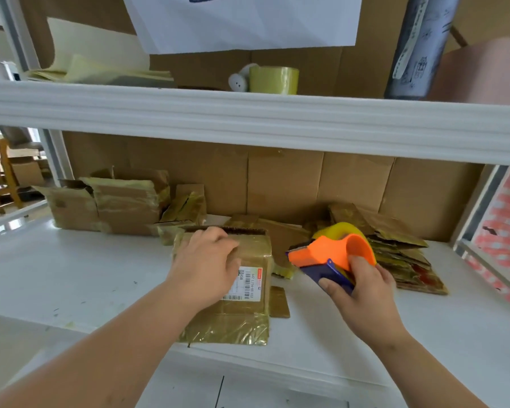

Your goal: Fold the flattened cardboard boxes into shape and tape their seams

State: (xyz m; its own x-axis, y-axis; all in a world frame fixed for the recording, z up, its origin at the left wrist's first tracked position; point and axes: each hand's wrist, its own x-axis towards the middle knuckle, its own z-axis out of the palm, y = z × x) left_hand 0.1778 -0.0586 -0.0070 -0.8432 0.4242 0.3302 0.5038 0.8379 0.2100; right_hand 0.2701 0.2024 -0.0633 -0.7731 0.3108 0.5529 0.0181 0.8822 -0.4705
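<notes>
My left hand [206, 266] rests on top of the cardboard box [233, 290] in the middle of the white worktop [71, 278], fingers curled over its far upper edge, palm covering part of the white shipping label [249, 285] stuck to its face. The box is partly formed, its near flap lying flat towards me and glossy with old yellowish tape. A small loose scrap of cardboard [278, 301] lies just beside its right edge.

My right hand [362, 293] grips the tape dispenser [333, 254] by its blue handle, thumb along the near side; the orange body and the yellow roll point away from me and to the left, held in the air just right of the box and not touching it.

Behind the dispenser lies a stack of flattened boxes [401, 254], fanned out against the cardboard backing. At the back left stand several folded boxes [115, 204], already wrapped in tape.

On the shelf above sit a spare roll of tape [274, 80], a small white object beside it, and a pile of yellowish sheets [100, 72].
</notes>
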